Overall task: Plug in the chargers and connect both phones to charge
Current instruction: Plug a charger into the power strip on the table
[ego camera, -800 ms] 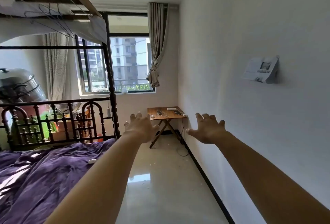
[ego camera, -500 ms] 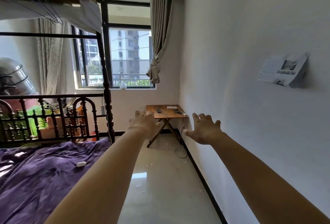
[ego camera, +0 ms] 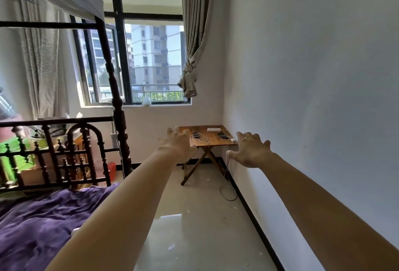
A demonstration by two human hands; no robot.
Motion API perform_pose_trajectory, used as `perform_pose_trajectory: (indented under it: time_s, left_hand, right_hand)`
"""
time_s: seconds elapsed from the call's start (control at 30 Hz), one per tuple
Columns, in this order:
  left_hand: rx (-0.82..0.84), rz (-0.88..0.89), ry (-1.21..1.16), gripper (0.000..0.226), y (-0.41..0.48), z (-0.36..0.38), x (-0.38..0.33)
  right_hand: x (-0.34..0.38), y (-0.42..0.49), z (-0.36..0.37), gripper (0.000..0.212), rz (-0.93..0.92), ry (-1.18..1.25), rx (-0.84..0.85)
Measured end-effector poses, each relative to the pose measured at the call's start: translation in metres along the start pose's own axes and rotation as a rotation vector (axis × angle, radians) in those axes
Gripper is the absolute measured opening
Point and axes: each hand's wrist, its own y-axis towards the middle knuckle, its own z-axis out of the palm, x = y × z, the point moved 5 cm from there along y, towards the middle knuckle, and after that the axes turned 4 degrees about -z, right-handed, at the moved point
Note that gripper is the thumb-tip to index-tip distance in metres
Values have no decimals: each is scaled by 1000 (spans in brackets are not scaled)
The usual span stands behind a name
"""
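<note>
**Two empty hands raised, table far ahead in corner**

Two bare arms extend forward at chest height. Left hand [ego camera: 176, 146]: fingers spread, palm down, nothing in it. Right hand [ego camera: 251, 152]: fingers splayed, likewise holding nothing. The hands are apart from each other and well short of the table.

Small wooden folding table [ego camera: 210, 144] stands in the far corner under the window [ego camera: 151, 63], against the right wall. On top: one phone [ego camera: 196, 134] at left-centre with a loose white cable [ego camera: 201, 139] coiled beside it; a second phone [ego camera: 222, 134] nearer the wall edge. A white power strip [ego camera: 213, 129] lies along the back of the tabletop. A small white charger block [ego camera: 233, 140] sits at the front right corner. Whether any cable is seated in a phone cannot be told; too small.

A thin cord [ego camera: 226, 188] hangs below the table's right side and loops on the floor. Bed with purple cover [ego camera: 43, 223] at left; dark bed frame [ego camera: 64, 141] behind it.
</note>
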Motion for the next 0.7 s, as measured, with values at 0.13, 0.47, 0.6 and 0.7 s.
perform_pose_trajectory:
  time_s: [0.13, 0.47, 0.6, 0.7]
  left_hand:
    - [-1, 6, -10, 63, 96, 14, 11]
    - [37, 64, -43, 62, 314, 100, -29]
    - [61, 44, -69, 59, 401, 129, -49]
    - [69, 28, -89, 59, 466, 149, -57]
  right_hand:
    - [-6, 88, 15, 76, 24, 3, -2]
    - [-63, 298, 81, 75, 64, 4, 20]
    - [-89, 384, 101, 75, 50, -10, 52]
    - [-107, 449, 111, 74, 38, 7, 56]
